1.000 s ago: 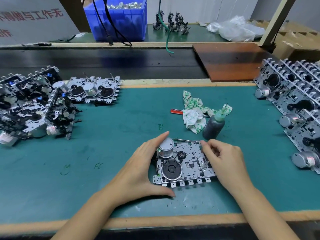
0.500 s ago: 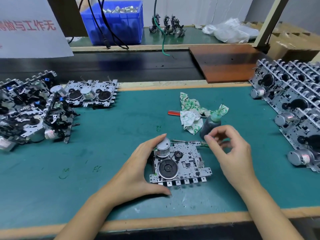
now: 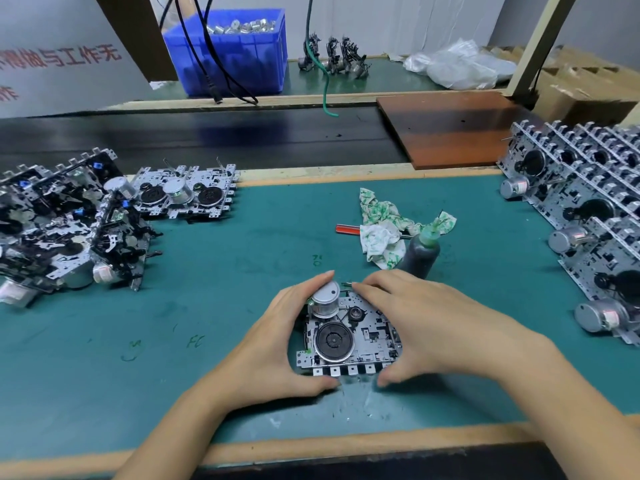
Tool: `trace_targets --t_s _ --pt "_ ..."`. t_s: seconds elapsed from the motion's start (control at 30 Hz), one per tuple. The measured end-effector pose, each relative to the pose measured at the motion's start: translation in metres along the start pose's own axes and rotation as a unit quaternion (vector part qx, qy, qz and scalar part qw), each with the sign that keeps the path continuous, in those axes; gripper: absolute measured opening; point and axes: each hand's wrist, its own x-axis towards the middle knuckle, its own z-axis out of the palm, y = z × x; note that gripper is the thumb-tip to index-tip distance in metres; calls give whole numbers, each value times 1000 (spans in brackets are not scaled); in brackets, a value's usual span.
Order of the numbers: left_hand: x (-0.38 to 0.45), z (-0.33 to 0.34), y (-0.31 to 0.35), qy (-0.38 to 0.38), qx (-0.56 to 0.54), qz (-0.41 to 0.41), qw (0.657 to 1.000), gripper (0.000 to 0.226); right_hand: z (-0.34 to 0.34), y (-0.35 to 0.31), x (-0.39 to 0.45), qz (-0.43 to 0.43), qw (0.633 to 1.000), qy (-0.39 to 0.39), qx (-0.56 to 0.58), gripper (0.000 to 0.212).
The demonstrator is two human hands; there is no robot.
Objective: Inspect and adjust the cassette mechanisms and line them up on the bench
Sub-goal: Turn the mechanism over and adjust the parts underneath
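- Head view: a cassette mechanism (image 3: 349, 336) lies flat on the green bench mat (image 3: 242, 306), near the front edge, motor (image 3: 325, 299) at its far left corner and a black flywheel (image 3: 334, 341) below that.
- The left hand (image 3: 277, 344) cups the mechanism's left side: fingers curl over the far corner by the motor, and the thumb reaches under the near edge.
- The right hand (image 3: 426, 327) grips the right side in the same way, fingers laid over the far edge and the plate's right part, thumb at the near edge. Both hands hold the unit between them.
- Just beyond the right hand stands a dark bottle (image 3: 420, 256) with a green cap, touching a crumpled green-and-white rag (image 3: 381, 237); a red tool (image 3: 348, 229) pokes out from under the rag.
- At far left sits a heap of mechanisms (image 3: 62, 230), with one flat unit (image 3: 187, 195) beside it by the mat's far edge.
- Along the right edge, rows of mechanisms (image 3: 588, 216) lean in overlapping lines.
- Behind the bench run a black belt (image 3: 207, 140) and a brown board (image 3: 457, 128); further back stand a blue bin (image 3: 239, 57) of metal parts and a clear plastic bag (image 3: 460, 67).
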Motion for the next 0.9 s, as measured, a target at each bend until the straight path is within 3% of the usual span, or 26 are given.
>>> trace_targets --t_s 0.2,0.27,0.33,0.37,0.43,0.47,0.53,0.57,0.6,0.63,0.67,0.73,0.77,0.83,0.9 --pt "-1 3 -1 21 -39 9 999 119 -3 6 1 -31 999 35 -28 95" --pt "4 0 1 48 -117 -4 992 124 -7 9 0 -7 997 54 52 92" --pt "15 -5 4 72 -298 -75 949 128 -10 9 2 28 969 86 229 76" --pt "22 -9 5 75 -407 -116 903 129 -10 9 3 33 930 92 353 66" --pt "35 -15 7 8 -555 -177 813 127 -8 4 9 -11 807 57 587 48" --pt "40 -16 9 -24 -592 -197 781 123 -5 0 14 -37 749 30 661 52" --pt "46 -16 10 -40 -637 -216 739 117 3 -8 25 -51 642 -36 764 92" --pt "50 -15 10 -52 -649 -207 730 116 7 -10 30 -55 599 -65 797 101" --pt "52 -14 11 -74 -660 -179 726 112 9 -12 34 -56 572 -79 814 97" --pt "55 -13 9 -94 -678 -138 716 106 11 -14 37 -53 575 -73 813 77" --pt "57 -13 8 -102 -696 -102 704 99 11 -14 39 -37 611 -46 790 51" --pt "56 -17 0 -88 -729 -80 674 96 9 -9 41 33 731 56 679 7" --pt "56 -20 -7 -80 -737 -83 666 99 8 -2 40 73 787 122 600 10" --pt "56 -25 -15 -57 -722 -97 683 100 3 8 39 130 882 228 390 10" --pt "58 -27 -18 -45 -718 -100 687 94 -3 10 40 132 950 204 198 8"
